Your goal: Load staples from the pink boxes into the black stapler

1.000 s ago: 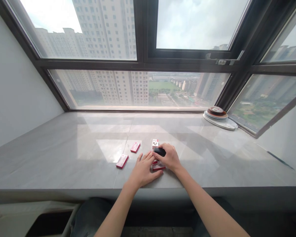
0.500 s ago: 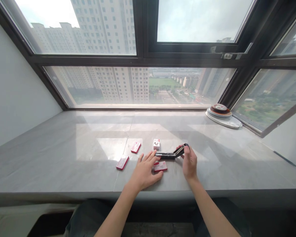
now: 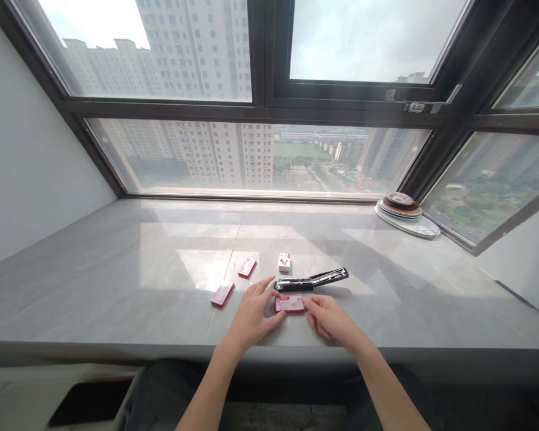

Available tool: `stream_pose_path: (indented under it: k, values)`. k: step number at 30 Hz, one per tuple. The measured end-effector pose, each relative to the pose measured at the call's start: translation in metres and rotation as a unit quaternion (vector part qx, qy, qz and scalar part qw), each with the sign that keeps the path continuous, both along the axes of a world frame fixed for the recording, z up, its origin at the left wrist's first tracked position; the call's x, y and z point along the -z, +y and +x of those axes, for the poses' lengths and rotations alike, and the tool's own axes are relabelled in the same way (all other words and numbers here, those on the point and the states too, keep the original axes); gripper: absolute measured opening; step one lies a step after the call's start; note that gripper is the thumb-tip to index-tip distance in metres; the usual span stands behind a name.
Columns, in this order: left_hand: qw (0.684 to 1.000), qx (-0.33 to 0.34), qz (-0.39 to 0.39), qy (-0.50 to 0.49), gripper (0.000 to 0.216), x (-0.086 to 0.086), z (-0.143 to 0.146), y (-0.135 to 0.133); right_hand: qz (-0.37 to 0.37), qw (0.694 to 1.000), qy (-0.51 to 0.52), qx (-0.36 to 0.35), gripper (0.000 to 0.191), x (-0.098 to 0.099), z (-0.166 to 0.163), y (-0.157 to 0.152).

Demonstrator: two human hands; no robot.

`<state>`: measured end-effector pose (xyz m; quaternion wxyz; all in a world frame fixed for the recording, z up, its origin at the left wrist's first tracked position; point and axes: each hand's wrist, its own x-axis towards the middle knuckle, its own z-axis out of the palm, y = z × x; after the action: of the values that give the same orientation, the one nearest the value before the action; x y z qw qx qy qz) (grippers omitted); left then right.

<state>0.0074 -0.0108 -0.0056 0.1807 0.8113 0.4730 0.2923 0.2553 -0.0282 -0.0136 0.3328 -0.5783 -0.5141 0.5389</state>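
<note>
A black stapler (image 3: 311,280) lies swung fully open and flat on the grey stone sill (image 3: 117,281). Just in front of it sits a small red box (image 3: 290,304). My left hand (image 3: 253,314) touches the box's left end, thumb and fingers loosely apart. My right hand (image 3: 330,316) reaches the box's right end with its fingertips. Two more red boxes (image 3: 223,293) (image 3: 247,267) lie to the left. A small white box (image 3: 284,262) stands behind the stapler.
A stack of plates (image 3: 404,212) rests at the sill's far right corner by an open window. Dark window frames run along the back. The sill's front edge is just below my wrists, my lap beneath it.
My right hand swung the stapler's top open, laid it flat on the sill and let go, then came back to the red box. My left hand shifted slightly onto the box.
</note>
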Motion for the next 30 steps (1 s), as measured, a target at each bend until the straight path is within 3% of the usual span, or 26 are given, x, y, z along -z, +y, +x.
stream_pose_path:
  k: [3,9,14,21,30]
  values:
    - [1.0,0.013,-0.013,-0.007,0.025,-0.001,-0.001,0.004,0.045,0.998,-0.035,-0.004,0.045,0.003,-0.016,0.006]
    - [1.0,0.027,-0.006,0.001,0.023,-0.006,-0.003,0.003,0.047,0.991,-0.122,0.013,0.039,-0.002,0.01,0.01]
    - [1.0,0.017,0.01,0.015,0.043,-0.006,0.0,0.002,0.178,0.956,-0.22,0.08,0.027,-0.017,0.001,0.015]
    - [0.999,0.032,0.01,0.013,0.048,-0.002,0.0,0.008,0.198,0.964,-0.179,0.01,0.03,-0.024,-0.029,0.031]
    - [0.999,0.035,0.008,0.024,0.051,-0.008,0.003,0.012,0.189,0.974,-0.119,0.033,0.032,-0.021,-0.022,0.034]
